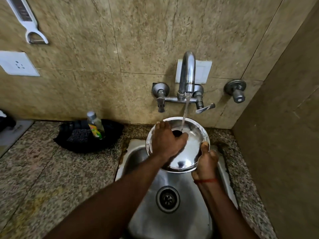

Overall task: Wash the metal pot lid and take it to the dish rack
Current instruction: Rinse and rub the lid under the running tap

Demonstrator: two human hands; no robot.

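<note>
Both hands gripped the lid (191, 144) above the sink (172, 221), under the tap (187, 73): right hand (205, 163) pinching its rim, left hand (166, 142) closed on its knob. Risk: wet metal could slip and drop into the sink.

Dim, warm, even light; no hard shadows. Glare on metal pot lid (188, 149) and sink (172, 183). Wide-angle bending toward 3 and 9 o'clock edges; slight softness throughout.
</note>
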